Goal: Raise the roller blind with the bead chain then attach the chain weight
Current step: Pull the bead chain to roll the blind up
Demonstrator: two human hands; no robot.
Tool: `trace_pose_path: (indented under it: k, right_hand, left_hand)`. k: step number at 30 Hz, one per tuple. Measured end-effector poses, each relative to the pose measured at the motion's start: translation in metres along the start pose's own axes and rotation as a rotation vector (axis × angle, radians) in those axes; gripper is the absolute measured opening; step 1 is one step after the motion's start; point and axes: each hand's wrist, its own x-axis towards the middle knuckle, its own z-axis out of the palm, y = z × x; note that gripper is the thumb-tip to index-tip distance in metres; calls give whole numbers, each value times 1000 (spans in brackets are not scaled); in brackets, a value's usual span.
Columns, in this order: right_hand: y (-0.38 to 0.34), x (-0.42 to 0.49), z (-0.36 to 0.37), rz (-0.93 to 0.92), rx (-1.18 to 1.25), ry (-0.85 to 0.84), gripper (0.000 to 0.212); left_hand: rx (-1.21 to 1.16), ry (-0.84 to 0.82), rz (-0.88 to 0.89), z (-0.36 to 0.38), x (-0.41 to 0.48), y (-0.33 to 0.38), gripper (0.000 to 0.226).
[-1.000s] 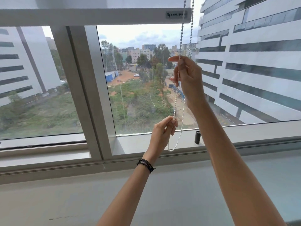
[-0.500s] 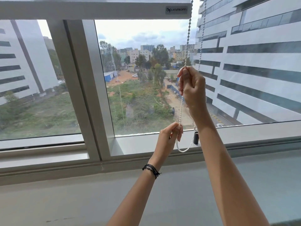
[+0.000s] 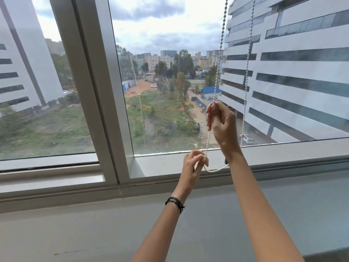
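Observation:
A white bead chain (image 3: 220,53) hangs in a loop in front of the right window pane. My right hand (image 3: 221,125) grips the chain's left strand at mid height. Below it, my left hand (image 3: 194,163) pinches the same strand just above the bottom of the loop (image 3: 215,170). The other strand (image 3: 246,86) runs free behind my right hand. A small black chain weight (image 3: 226,161) stands on the sill, mostly hidden behind my right wrist. The blind's bottom bar is out of view above the frame.
A thick white window frame post (image 3: 98,91) divides the two panes. The white sill ledge (image 3: 170,163) runs under the right pane, and a grey wall (image 3: 94,233) lies below it. Buildings and trees show through the glass.
My right hand has pulled the chain down from near the top to mid pane. The blind's bottom bar has risen out of view. My left hand stays low on the chain.

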Motion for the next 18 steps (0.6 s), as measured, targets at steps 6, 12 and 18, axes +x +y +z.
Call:
trace_pose_path:
  k: [6,12,18]
  right_hand:
    - [25,-37,2,112,-48,-47,24]
    - [41,-73,3,172,-109,-70,25]
    - [33,-82,3,180,-111,-62,24]
  left_hand:
    - [124,-68,-66,2,-28,-34,28]
    - [186,-117,-109,3,-62,-57,26]
    - [149,-137,-125,-5,-66,-46,23]
